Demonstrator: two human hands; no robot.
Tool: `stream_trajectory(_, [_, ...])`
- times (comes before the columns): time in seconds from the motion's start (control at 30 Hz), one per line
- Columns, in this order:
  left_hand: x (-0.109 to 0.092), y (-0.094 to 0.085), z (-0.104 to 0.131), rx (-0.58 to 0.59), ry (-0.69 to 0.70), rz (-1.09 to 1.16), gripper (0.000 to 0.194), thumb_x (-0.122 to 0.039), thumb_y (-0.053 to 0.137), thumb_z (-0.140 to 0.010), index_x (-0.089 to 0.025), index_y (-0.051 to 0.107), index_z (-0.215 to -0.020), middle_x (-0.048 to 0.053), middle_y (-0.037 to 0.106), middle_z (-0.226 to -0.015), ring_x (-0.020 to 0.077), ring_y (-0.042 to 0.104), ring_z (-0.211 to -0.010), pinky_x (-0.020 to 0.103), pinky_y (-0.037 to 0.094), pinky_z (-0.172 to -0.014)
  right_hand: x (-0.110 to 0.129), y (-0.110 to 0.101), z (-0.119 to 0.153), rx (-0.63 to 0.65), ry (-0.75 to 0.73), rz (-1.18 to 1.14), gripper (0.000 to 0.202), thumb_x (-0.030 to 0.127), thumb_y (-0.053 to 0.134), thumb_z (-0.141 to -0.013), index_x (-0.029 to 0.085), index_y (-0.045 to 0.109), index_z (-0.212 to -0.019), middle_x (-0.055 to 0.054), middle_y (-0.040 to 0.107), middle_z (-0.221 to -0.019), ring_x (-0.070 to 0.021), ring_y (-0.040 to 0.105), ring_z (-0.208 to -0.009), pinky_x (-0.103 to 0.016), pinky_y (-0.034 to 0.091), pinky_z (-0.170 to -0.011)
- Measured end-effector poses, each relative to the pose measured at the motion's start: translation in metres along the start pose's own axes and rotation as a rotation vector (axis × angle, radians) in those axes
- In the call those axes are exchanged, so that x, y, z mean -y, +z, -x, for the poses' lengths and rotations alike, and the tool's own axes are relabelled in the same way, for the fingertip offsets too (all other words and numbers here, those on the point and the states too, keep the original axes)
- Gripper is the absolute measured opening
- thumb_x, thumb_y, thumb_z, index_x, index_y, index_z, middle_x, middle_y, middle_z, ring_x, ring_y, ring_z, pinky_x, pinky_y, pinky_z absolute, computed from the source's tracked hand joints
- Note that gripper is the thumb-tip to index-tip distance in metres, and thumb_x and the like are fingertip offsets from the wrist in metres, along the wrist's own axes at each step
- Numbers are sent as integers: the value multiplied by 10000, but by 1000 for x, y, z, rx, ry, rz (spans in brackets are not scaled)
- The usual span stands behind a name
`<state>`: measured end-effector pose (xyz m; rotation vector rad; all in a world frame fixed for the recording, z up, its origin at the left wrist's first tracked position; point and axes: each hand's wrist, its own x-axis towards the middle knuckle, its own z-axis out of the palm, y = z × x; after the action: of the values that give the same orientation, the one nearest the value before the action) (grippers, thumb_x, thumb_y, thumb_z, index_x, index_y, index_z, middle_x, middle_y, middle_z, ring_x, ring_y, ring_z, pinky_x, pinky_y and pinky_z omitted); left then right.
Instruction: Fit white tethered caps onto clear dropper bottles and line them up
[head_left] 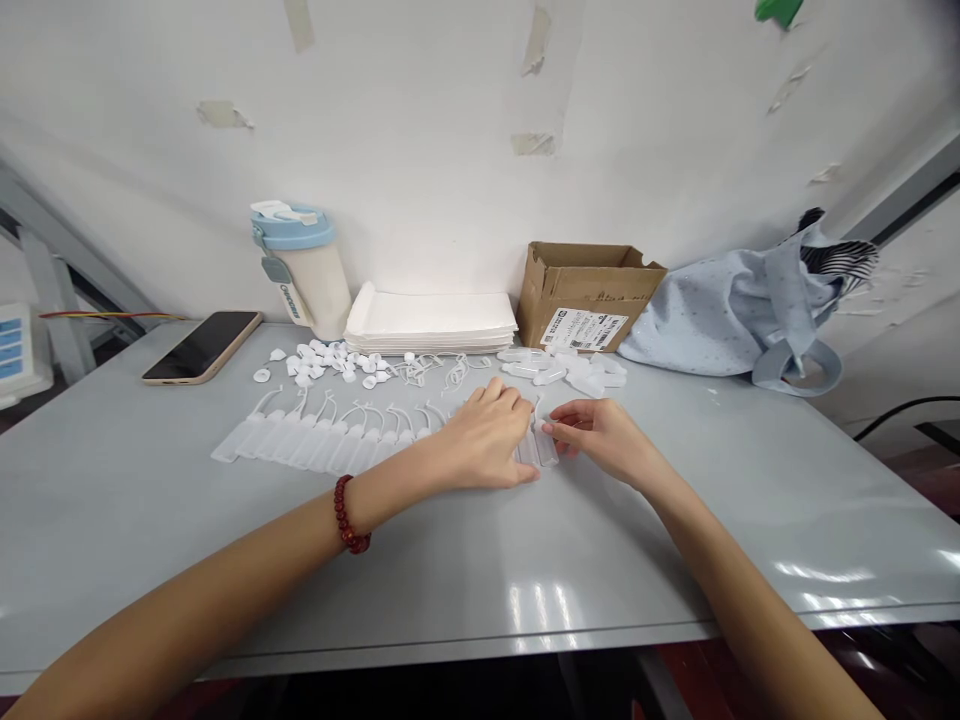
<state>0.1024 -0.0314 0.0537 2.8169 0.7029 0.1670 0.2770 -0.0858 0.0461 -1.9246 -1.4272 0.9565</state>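
Palm down, my left hand (487, 435) bends over the right part of a row of flat translucent plastic sleeves (330, 445). Its fingers curl at their upper ends and its thumb lies at their lower ends; the fingertips are hidden. At the row's right end, my right hand (600, 435) has thumb and forefinger closed on the edge of the last plastic sleeve (546, 448). Thin white loop straps stick up from the sleeves' tops. Behind the row lie a heap of small white caps (319, 360), loose white straps (420, 370) and a pile of translucent plastic pieces (589, 372).
Along the wall stand a blue-lidded cup (311, 275), a stack of white paper or envelopes (435, 320), an open cardboard box (585, 290) and a light blue cloth bag (712, 315). A phone (202, 347) lies left on the grey table (420, 590).
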Motion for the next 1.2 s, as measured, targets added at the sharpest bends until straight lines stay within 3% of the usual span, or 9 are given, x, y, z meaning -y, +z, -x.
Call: stream_trajectory(1.2, [1,-9,3,-24,28,-11,536,-465,652,-745,-70,555,-1095,132,564,-1047,288,414,-1043,358,387,-892,0,2,-1,-7,-5,-71,86,197,651,-778,130,647,-832,-32,690,-660,-158,656,-611,-271,525,-619])
